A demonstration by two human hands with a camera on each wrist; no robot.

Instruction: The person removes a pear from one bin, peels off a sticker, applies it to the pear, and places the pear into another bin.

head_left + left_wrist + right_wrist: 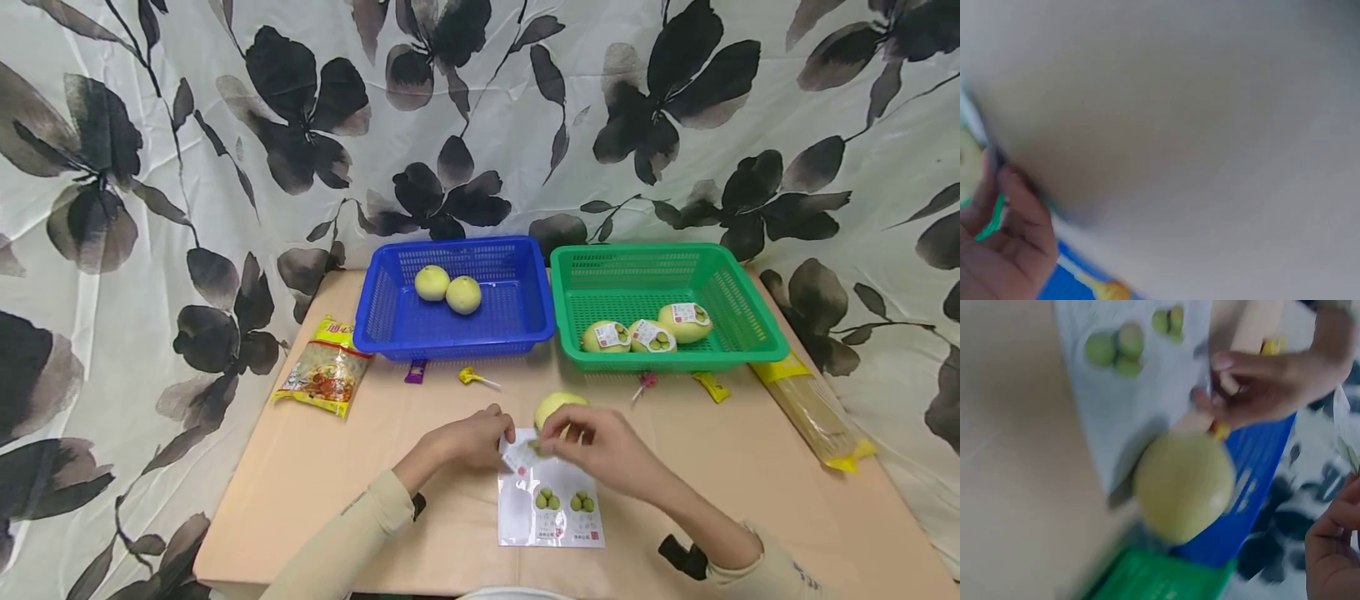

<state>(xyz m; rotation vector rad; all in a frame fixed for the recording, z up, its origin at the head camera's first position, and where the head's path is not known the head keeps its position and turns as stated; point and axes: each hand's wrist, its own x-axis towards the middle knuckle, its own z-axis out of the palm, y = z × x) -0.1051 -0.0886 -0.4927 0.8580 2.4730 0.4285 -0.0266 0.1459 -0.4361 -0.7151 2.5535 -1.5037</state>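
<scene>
A white sticker sheet (pixel 551 529) printed with green fruit lies on the table in front of the person. At its upper left edge my left hand (pixel 472 437) pinches the sheet between thumb and fingers; the left wrist view shows this hand (pixel 1010 237) at the edge too. My right hand (pixel 607 450) is over the sheet's upper right side. Between its thumb and fingertips it pinches a peeled fruit sticker (pixel 1345 425), seen in the right wrist view. Just beyond the sheet sits a round pale yellow fruit (pixel 1185 487) with no label showing, partly hidden in the head view.
Behind stand a blue basket (pixel 450 346) with two plain fruits and a green basket (pixel 675 360) with three labelled ones. A snack bag (pixel 326 367) lies left, a noodle pack (pixel 813 412) right. Lollipops (pixel 468 375) and small candies (pixel 711 387) lie before the baskets.
</scene>
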